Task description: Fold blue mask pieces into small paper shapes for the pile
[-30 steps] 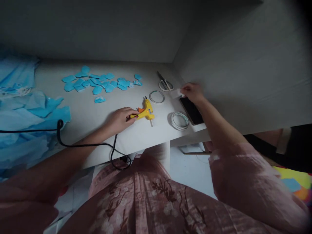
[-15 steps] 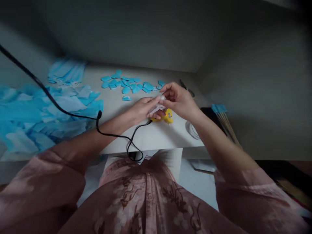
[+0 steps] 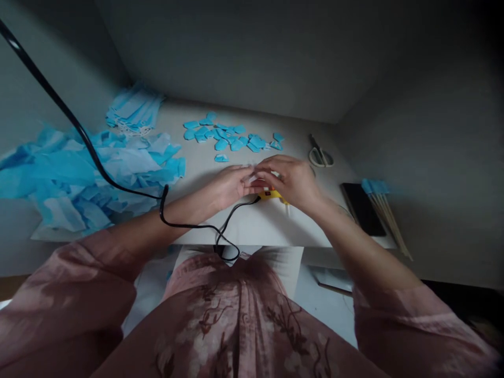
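Over the table, my left hand [image 3: 232,185] and my right hand [image 3: 290,177] meet with their fingers bent together. A small, thin white piece [image 3: 249,178], mostly hidden, is between their fingertips; its kind is unclear. Just below the fingers lies a yellow glue gun [image 3: 271,195], its body partly covered by my right hand. A black cord [image 3: 233,212] runs from it toward the table's front edge. Farther back are several small cut pieces of blue fabric [image 3: 220,134], spread in a loose band.
Piled at the left are blue and white fabric strips [image 3: 98,168], with a stack of face masks [image 3: 134,109] behind. Scissors [image 3: 321,156] lie at the back right. Blue-tipped sticks [image 3: 388,212] rest by a black flat object [image 3: 364,210]. Another black cord [image 3: 74,123] crosses the left.
The view has shifted, so the table's things appear farther right. My right hand has come lower and closer over the white piece, which now shows less. The scissors have come into fuller view.
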A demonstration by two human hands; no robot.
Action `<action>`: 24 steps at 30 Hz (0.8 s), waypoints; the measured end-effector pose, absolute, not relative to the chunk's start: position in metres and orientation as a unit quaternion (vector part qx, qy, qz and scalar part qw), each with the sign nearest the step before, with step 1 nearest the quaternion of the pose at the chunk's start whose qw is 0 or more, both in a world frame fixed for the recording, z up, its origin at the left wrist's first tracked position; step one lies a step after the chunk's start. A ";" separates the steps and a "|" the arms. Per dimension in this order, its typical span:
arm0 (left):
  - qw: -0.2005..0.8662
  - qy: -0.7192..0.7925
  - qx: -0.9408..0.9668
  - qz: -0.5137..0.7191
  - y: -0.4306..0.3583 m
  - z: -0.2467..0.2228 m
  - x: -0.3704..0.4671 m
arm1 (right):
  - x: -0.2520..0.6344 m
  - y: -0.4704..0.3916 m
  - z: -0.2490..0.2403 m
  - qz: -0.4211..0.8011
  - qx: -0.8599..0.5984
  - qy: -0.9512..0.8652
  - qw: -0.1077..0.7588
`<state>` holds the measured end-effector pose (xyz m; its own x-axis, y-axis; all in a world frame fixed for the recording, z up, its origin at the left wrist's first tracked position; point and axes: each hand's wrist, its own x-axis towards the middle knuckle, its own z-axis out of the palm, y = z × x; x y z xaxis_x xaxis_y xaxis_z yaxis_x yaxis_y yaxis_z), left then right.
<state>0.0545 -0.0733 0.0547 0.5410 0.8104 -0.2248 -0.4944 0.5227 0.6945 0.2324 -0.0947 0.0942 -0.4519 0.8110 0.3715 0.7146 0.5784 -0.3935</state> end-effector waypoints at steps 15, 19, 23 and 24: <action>0.822 0.323 0.353 0.310 -0.087 0.068 0.058 | 0.248 -0.102 0.084 0.025 -0.494 -0.833 0.249; 0.795 0.350 0.357 0.345 -0.079 0.053 0.042 | 0.278 -0.102 0.084 0.034 -0.540 -0.804 0.248; 0.769 0.419 0.310 0.370 -0.072 0.049 0.023 | 0.340 -0.093 0.084 0.016 -0.663 -0.716 0.217; 0.766 0.429 0.300 0.373 -0.072 0.050 0.019 | 0.360 -0.089 0.083 0.014 -0.699 -0.685 0.204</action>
